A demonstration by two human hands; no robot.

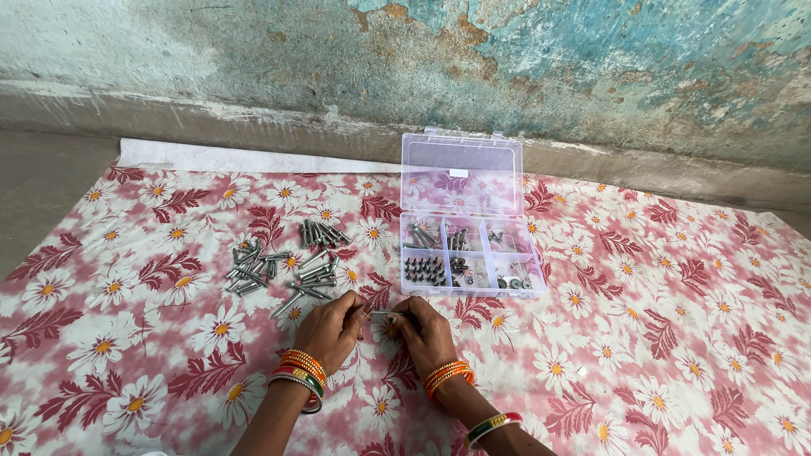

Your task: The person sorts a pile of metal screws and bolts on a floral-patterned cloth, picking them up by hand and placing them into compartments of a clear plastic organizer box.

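Observation:
My left hand [332,328] and my right hand [426,332] meet low in the middle of the view, both pinching one small silver screw [386,315] between their fingertips. Both wrists wear orange and green bangles. Just beyond the hands stands a clear plastic organiser box [470,284] with its lid [461,173] open and upright; its compartments hold sorted screws, bolts and small dark pieces. To the left of the box lies a loose heap of silver bolts and screws [287,263] on the cloth.
A red and white floral cloth [659,338] covers the floor. Behind it runs a weathered, peeling wall [507,59] with a concrete ledge. Bare grey floor [42,186] shows at the far left.

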